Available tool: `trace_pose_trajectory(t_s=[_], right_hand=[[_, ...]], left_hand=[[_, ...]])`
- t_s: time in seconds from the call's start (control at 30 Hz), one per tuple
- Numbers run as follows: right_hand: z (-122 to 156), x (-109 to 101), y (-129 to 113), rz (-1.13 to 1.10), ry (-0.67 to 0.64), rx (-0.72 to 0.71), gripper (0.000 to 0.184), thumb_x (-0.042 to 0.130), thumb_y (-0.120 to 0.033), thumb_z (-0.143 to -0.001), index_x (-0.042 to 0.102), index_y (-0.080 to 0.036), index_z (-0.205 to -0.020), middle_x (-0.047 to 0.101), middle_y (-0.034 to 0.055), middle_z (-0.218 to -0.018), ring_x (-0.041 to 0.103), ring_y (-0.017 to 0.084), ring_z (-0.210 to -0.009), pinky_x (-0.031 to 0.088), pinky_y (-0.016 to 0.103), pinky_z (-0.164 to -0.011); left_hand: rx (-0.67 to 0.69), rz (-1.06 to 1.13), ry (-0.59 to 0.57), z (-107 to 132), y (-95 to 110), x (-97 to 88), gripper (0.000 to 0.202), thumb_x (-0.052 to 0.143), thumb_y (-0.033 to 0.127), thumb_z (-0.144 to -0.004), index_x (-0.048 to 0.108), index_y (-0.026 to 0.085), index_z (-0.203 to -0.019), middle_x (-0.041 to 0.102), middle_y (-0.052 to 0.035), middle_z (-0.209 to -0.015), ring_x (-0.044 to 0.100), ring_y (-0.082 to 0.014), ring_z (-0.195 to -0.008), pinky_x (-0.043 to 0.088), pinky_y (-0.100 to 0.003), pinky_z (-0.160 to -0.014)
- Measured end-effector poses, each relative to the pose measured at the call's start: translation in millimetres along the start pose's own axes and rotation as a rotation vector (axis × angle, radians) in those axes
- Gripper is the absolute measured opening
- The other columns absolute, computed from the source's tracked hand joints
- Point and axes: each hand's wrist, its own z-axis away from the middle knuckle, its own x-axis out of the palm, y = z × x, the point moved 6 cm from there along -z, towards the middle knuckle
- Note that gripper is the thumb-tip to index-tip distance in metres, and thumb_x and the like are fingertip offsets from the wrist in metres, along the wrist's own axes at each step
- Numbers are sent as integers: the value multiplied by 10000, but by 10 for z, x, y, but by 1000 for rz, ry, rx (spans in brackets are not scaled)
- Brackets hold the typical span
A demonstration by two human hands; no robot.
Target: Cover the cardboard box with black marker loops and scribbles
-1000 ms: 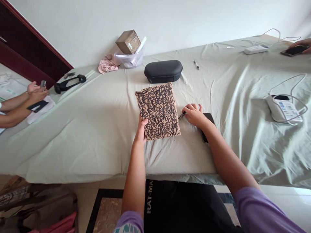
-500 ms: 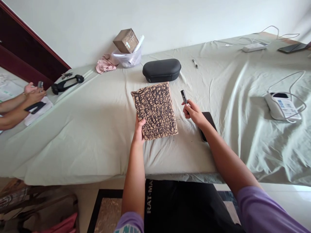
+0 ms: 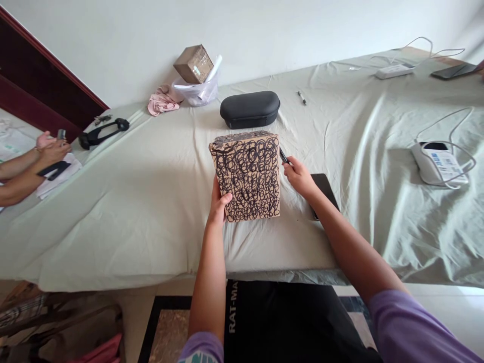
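Observation:
A brown cardboard box (image 3: 249, 176), its front covered in black looping scribbles, is in front of me above the cloth-covered table. My left hand (image 3: 219, 204) grips its lower left edge, the thumb lying on the scribbled face. The box's upper side also shows, with scribbles on it. In my right hand (image 3: 298, 176) is a black marker (image 3: 283, 156), pointing up and left at the box's right edge; whether its tip touches the cardboard I cannot tell. Partly behind my right wrist lies a dark phone (image 3: 325, 191).
Behind the box stand a black oval case (image 3: 249, 109) and a plastic tub (image 3: 200, 93) holding a small carton (image 3: 193, 64). A pen (image 3: 301, 98) lies farther back. At right is a white device with cables (image 3: 440, 164). At left, another person's hands (image 3: 53, 146) hold something.
The box has turned slightly and shifted right, so its upper side now shows. My right hand has tilted the marker toward the box's right edge.

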Motion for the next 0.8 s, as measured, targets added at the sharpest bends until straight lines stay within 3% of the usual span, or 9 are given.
trace_pose_trajectory(t_s=[0.23,0.4,0.67,0.8], right_hand=[[14,26,-36,37,73,-40,250,592,-529,-974,528,-288,-960,417,-32,-695,414,175,-631,397,310,-561],[47,76,-102,70,32,-54,211,607,-476,-975,566,-277,-919,458,-30,-678,491,194,-673,501,363,-668],[43,90,-35,30,87,-113,331,593,-615,-973,591,-289,-1032,630,34,-852,634,280,-915,598,490,-860],[23,92,-15,19,84,-133,360,557,-638,-978,586,-280,-1015,657,56,-923,648,283,-953,604,512,-907]], left_hand=[[56,-37,-37,5,-8,15,927,899,568,-622,624,334,-1475,650,-60,-1536,448,-367,-1591,349,-495,-1334],[88,-74,-58,5,-40,6,938,899,586,-607,631,329,-1469,613,-77,-1569,385,-397,-1623,317,-514,-1346],[275,-185,-248,-98,-146,-48,1054,873,674,-610,522,349,-1548,547,-90,-1618,462,-440,-1551,364,-628,-1301],[313,-249,-276,-88,-138,-43,1051,839,701,-654,479,354,-1578,539,-106,-1603,515,-436,-1496,417,-637,-1264]])
